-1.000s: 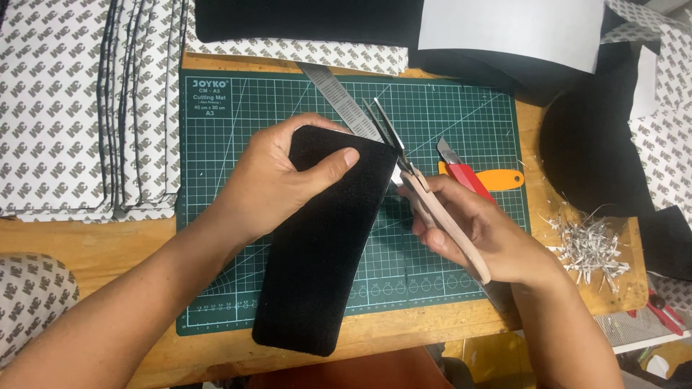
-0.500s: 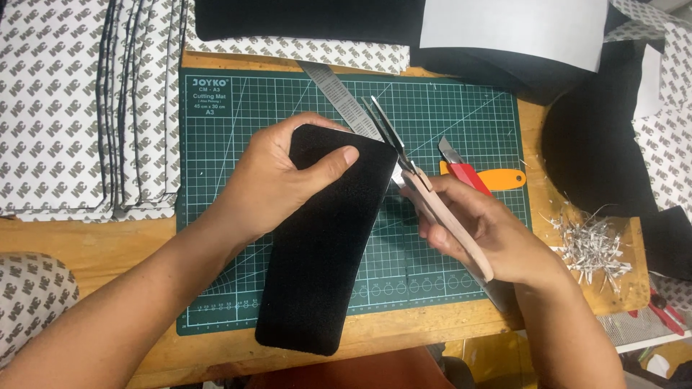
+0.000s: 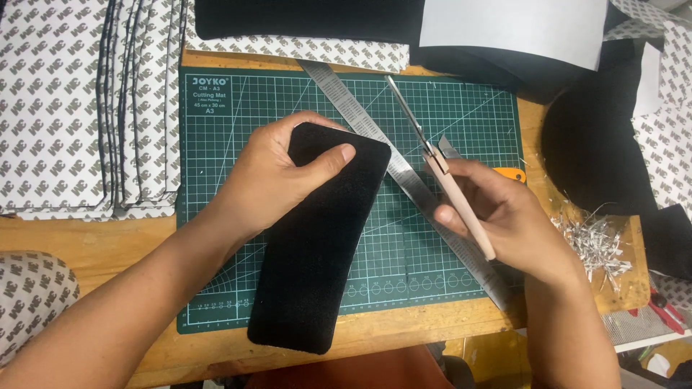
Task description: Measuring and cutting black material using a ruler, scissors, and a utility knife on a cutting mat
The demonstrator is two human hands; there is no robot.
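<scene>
Black foam strip [image 3: 317, 245] lay on the green cutting mat [image 3: 216, 216], left hand [image 3: 277, 176] fingers gripping its top; right hand [image 3: 504, 216] fingers clasped scissors [image 3: 440, 166].

A small block of white printed lettering [image 3: 210, 95] sits in the far left corner of the green cutting mat [image 3: 303, 101], set in a few short lines, the top line boldest. Beyond the mat's left edge, stacked white sheets with a repeating grey logo pattern [image 3: 50, 108] cover the wooden table [image 3: 108, 238], and more of the same patterned sheet lies along the mat's far edge. There are no packages, signs or screens.
</scene>
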